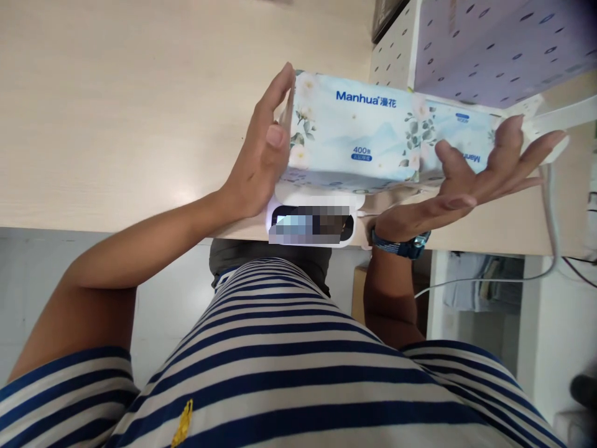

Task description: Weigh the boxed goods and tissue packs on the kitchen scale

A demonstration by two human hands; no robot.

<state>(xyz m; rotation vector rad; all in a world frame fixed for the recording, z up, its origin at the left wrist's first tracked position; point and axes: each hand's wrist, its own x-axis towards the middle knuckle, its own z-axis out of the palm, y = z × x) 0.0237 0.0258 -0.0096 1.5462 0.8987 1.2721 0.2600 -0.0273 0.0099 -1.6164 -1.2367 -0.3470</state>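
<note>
A pale blue floral pack of tissues [373,134], printed "Manhua", is held above the edge of a light wooden table [116,112]. My left hand [263,149] presses flat against the pack's left end, fingers straight. My right hand [480,177] supports the pack's right end from below with its palm up and fingers spread; a blue watch sits on that wrist. Under the pack, at the table's edge, lies a white device [311,225] with a dark screen.
A white box with dark oval dots [489,43] stands at the back right of the table. A white cable [553,205] hangs off the table's right side. Pale floor and my striped shirt fill the lower view.
</note>
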